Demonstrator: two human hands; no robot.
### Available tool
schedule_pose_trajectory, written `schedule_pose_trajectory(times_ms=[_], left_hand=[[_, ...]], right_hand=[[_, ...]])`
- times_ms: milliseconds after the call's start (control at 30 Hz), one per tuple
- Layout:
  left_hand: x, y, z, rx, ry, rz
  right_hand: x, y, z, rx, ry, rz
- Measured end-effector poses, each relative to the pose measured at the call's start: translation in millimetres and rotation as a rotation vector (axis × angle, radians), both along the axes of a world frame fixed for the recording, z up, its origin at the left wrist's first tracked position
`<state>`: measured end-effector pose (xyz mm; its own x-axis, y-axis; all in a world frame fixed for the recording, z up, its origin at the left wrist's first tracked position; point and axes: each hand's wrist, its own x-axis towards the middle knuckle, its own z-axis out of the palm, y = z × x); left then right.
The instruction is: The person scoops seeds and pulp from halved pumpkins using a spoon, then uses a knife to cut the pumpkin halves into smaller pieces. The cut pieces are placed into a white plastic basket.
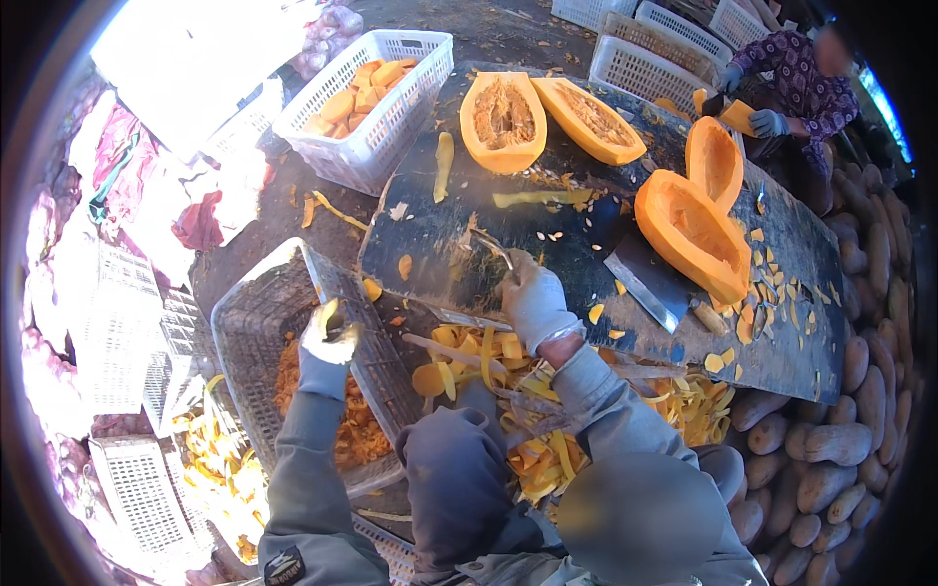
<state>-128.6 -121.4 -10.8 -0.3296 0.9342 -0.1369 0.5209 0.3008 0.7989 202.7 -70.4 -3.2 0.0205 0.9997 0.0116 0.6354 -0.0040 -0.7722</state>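
Observation:
My right hand point(541, 300), in a pale work glove, grips a thin curved metal scraping tool point(492, 245) over the near part of a dark board point(440, 242). My left hand point(328, 343), also gloved, hovers with curled fingers above a tilted plastic crate point(253, 322) of orange pulp point(363, 432); whether the yellow patch at its fingertips is a scrap or a stain is unclear. Two pumpkin halves full of seeds, one upright-facing point(506, 117) and one slanted point(590, 121), lie farther back. Hollowed halves point(692, 234) point(714, 165) rest at right, beside a wide cleaver point(645, 282).
Cut pumpkin chunks point(359, 99) fill a white crate point(337, 154) beyond the board. Peelings point(542, 454) heap below its near edge. Whole pumpkins point(839, 443) are piled at right. Across the board, a gloved person point(799, 88) holds a pumpkin piece point(736, 117) and a dark blade.

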Motion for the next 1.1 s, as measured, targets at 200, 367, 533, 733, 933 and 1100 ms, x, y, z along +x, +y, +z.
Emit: schedule_pose_trajectory(times_ms=[200, 367, 533, 733, 933, 1100], left_hand=[[161.6, 180.5, 30.3, -0.018, -0.418, 0.0], [239.3, 275.7, -4.5, -0.154, -0.61, 0.044], [231.2, 291.2, -17.6, -0.201, -0.847, -0.008], [235.7, 207.6, -2.5, -0.225, -0.982, 0.02], [173.7, 114.1, -15.1, -0.005, -0.687, 0.034], [170.1, 88.2, -11.1, -0.023, -0.394, -0.006]], right_hand=[[67.4, -21.3, -14.8, -0.176, 0.28, -0.26], [78.4, -48.2, -20.5, -0.297, 0.696, -0.406], [66.6, -47.6, -20.6, -0.271, 0.643, -0.455], [119.3, -43.7, -37.8, -0.145, 0.271, -0.401], [74.4, 37.8, 42.7, 0.09, -0.235, -0.203], [50.6, 87.7, 49.7, 0.07, -0.511, -0.114]])
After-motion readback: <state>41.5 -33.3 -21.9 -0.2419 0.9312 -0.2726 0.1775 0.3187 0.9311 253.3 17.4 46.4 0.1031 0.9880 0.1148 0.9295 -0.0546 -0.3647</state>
